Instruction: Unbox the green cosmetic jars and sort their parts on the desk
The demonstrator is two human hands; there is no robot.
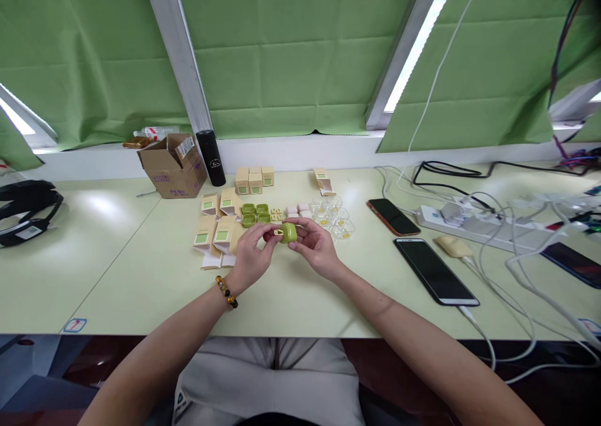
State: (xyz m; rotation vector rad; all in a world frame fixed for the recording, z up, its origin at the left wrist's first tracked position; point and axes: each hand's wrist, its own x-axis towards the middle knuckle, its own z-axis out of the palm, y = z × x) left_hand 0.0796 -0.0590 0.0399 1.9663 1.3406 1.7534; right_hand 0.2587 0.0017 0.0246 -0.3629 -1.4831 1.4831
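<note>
I hold a small green case (288, 232) between both my hands, just above the pale worktop (141, 275) near the middle of the frame. It is glossy, rounded at the corners, a yellowish olive green, and a small gold-coloured piece shows on its left face, where the fingers of my left hand (251, 257) pinch it. My right hand (317, 245) cups it from the right, thumb and fingers closed around its body, so both sets of fingers are gripping the case. A beaded bracelet (226, 291) sits on my left wrist. Just beyond the case, toward the upper middle, lie more green cases (256, 214) in a cluster, with small clear plastic trays (335, 218) to their right and beige cardboard boxes (216, 232) to their left, some lying open. Further back stand three closed beige boxes (254, 180), a black cylinder (211, 157) and an open brown carton (173, 165). To the right of the frame two dark phones (434, 269) lie flat, near a white power strip (469, 224) with tangled cables. A black headset (25, 210) rests at the left edge.
</note>
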